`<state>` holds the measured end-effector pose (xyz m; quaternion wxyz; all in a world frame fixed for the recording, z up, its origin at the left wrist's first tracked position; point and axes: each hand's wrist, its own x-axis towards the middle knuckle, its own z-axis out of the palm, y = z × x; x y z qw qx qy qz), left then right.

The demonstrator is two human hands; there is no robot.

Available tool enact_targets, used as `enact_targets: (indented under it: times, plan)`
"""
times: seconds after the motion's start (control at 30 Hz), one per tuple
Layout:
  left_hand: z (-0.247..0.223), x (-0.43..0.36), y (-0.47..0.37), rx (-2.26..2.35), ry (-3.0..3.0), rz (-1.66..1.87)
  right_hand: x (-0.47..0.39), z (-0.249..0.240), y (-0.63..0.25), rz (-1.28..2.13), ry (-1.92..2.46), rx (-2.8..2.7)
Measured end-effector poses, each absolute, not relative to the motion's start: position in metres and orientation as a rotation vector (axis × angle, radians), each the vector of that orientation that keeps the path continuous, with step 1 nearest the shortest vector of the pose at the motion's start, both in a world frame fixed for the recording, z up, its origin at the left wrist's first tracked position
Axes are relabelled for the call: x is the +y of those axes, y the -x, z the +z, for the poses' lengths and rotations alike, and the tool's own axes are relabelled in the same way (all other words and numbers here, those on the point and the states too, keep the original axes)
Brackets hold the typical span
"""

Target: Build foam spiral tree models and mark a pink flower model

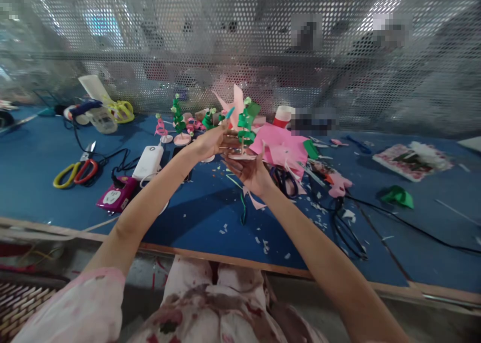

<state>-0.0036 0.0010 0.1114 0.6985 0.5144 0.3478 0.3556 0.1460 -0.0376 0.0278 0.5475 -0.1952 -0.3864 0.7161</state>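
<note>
A small green paper tree stands upright on a thin stem above a pale round base. My right hand holds the base from below, fingers curled under it. My left hand comes in from the left, its fingers closed around the lower stem, partly hidden by the tree. A light-blue pointed piece shows just above my left thumb; whether I hold it is unclear. Close behind sit a taller green paper tree, a pink paper spiral and another green one, on round bases.
Pink paper sheets lie behind my right hand, with dark-handled scissors beneath. Left are red-and-yellow scissors, a white power bank and a purple box. A pink glue gun trails a black cable. A perforated metal screen rises behind.
</note>
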Motion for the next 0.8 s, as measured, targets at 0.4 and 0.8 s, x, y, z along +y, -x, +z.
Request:
enact_targets:
  times: [0.4,0.8]
  plan:
    - [0.115,-0.007,-0.002,0.798,-1.236,0.79,-0.037,0.022,-0.144,1.706,0.501,-0.92]
    - [0.102,-0.01,-0.016,0.847,-1.271,0.922,-0.034,0.022,-0.143,1.672,0.617,-0.818]
